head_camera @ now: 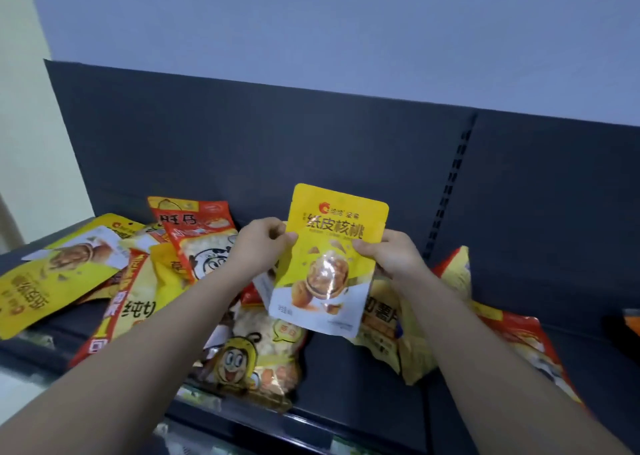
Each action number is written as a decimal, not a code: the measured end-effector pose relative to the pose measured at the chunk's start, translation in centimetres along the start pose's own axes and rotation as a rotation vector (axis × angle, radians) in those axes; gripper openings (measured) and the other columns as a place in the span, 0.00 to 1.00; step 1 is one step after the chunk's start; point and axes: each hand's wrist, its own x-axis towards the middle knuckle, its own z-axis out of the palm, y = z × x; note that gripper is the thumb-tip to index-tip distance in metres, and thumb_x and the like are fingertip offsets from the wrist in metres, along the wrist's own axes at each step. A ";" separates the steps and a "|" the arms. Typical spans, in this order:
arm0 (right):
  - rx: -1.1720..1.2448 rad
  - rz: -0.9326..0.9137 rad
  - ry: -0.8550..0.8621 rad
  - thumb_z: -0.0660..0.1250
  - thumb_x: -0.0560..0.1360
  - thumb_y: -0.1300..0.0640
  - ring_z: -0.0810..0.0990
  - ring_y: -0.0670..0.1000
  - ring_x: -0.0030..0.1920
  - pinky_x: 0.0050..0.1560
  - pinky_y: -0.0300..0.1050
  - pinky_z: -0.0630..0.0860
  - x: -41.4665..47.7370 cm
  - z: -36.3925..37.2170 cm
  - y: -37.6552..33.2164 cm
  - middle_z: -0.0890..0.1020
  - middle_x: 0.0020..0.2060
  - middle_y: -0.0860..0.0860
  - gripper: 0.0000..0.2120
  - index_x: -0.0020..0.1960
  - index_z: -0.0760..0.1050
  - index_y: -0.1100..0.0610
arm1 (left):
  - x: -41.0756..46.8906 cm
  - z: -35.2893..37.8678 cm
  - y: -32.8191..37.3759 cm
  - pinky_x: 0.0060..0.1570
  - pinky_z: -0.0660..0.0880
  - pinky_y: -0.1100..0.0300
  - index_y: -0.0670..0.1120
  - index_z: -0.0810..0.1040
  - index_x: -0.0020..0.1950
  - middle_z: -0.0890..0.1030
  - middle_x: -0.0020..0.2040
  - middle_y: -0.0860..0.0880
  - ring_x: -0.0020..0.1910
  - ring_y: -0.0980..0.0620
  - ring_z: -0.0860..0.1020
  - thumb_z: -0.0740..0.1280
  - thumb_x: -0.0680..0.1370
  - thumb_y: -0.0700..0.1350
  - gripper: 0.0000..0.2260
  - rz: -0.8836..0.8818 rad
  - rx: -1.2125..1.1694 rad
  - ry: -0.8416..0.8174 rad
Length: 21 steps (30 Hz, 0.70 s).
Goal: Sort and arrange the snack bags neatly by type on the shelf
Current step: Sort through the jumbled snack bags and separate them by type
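I hold a yellow walnut bag [329, 260] upright above the shelf, front facing me. My left hand [258, 247] pinches its left edge and my right hand [389, 254] grips its right edge. A second yellow walnut bag [52, 281] lies flat at the far left. Red-topped snack bags [194, 233] lean behind my left arm. A bag with a cartoon bee face [249, 354] lies under the held bag. A yellow chips bag [384, 330] sits beneath my right wrist.
The dark shelf [363, 385] has a tall dark back panel [277, 143] with a slotted upright [450, 184]. A red and yellow bag [533, 344] lies to the right of my right arm. An orange packet [632, 319] shows at the right edge.
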 end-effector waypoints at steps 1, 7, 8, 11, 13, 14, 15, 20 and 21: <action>-0.007 -0.020 0.066 0.72 0.75 0.63 0.84 0.55 0.43 0.46 0.55 0.82 0.1 0.7 -0.1 0.85 0.45 0.56 0.01 0.46 0.81 0.58 | 0.4 -0.9 -0.8 0.42 0.71 0.54 0.44 0.79 0.45 0.80 0.42 0.46 0.43 0.46 0.78 0.69 0.77 0.50 0.09 0.036 0.085 0.028; 0.093 -0.094 0.332 0.71 0.75 0.64 0.81 0.58 0.47 0.51 0.58 0.79 0.2 3.9 -1.1 0.82 0.45 0.54 0.07 0.48 0.75 0.55 | 2.1 -7.8 -5.9 0.69 0.58 0.39 0.48 0.64 0.72 0.64 0.72 0.41 0.72 0.36 0.62 0.62 0.76 0.63 0.30 -0.313 0.744 0.081; 0.124 -0.106 0.341 0.70 0.76 0.64 0.81 0.58 0.45 0.50 0.58 0.79 0.0 4.3 -1.5 0.83 0.43 0.55 0.05 0.45 0.77 0.56 | 2.4 -8.6 -6.7 0.70 0.57 0.38 0.48 0.61 0.74 0.61 0.74 0.41 0.72 0.35 0.61 0.61 0.75 0.65 0.33 -0.395 0.777 0.016; 0.186 -0.168 0.379 0.68 0.77 0.65 0.77 0.55 0.40 0.43 0.53 0.76 -0.3 5.2 -2.7 0.81 0.39 0.56 0.09 0.39 0.77 0.56 | 3.0 -9.5 -7.9 0.70 0.58 0.40 0.47 0.58 0.75 0.55 0.77 0.42 0.73 0.37 0.63 0.65 0.74 0.64 0.37 -0.455 0.632 -0.057; 0.213 -0.194 0.404 0.67 0.77 0.65 0.76 0.54 0.40 0.43 0.50 0.74 -0.5 5.7 -3.1 0.81 0.39 0.55 0.10 0.39 0.77 0.55 | 3.2 -9.2 -8.0 0.68 0.65 0.44 0.47 0.54 0.77 0.49 0.77 0.41 0.71 0.36 0.64 0.73 0.72 0.51 0.40 -0.387 0.328 0.037; 0.223 -0.200 0.416 0.67 0.77 0.65 0.77 0.55 0.41 0.44 0.51 0.75 -0.7 5.9 -3.2 0.81 0.39 0.54 0.10 0.40 0.77 0.54 | 3.2 -9.1 -7.9 0.66 0.68 0.46 0.47 0.51 0.78 0.46 0.77 0.41 0.70 0.36 0.65 0.75 0.71 0.45 0.43 -0.375 0.180 0.099; 0.234 -0.208 0.427 0.67 0.78 0.65 0.77 0.55 0.42 0.45 0.53 0.76 -0.8 6.0 -3.3 0.81 0.39 0.53 0.11 0.40 0.77 0.53 | 3.3 -9.0 -8.0 0.64 0.70 0.47 0.48 0.49 0.79 0.47 0.77 0.41 0.69 0.36 0.67 0.75 0.70 0.40 0.46 -0.389 0.058 0.153; 0.272 -0.264 0.462 0.66 0.78 0.66 0.79 0.55 0.44 0.52 0.61 0.78 -2.0 5.7 -3.7 0.82 0.42 0.54 0.13 0.40 0.77 0.51 | 3.7 -8.8 -8.3 0.50 0.75 0.50 0.43 0.61 0.71 0.75 0.58 0.43 0.60 0.41 0.75 0.72 0.70 0.29 0.34 -0.465 -0.462 0.319; 0.280 -0.277 0.467 0.66 0.78 0.66 0.79 0.55 0.44 0.51 0.61 0.79 -2.2 5.4 -3.8 0.82 0.42 0.53 0.13 0.40 0.77 0.51 | 3.6 -8.7 -7.9 0.50 0.75 0.51 0.45 0.61 0.73 0.75 0.58 0.45 0.59 0.43 0.75 0.70 0.71 0.29 0.34 -0.440 -0.516 0.352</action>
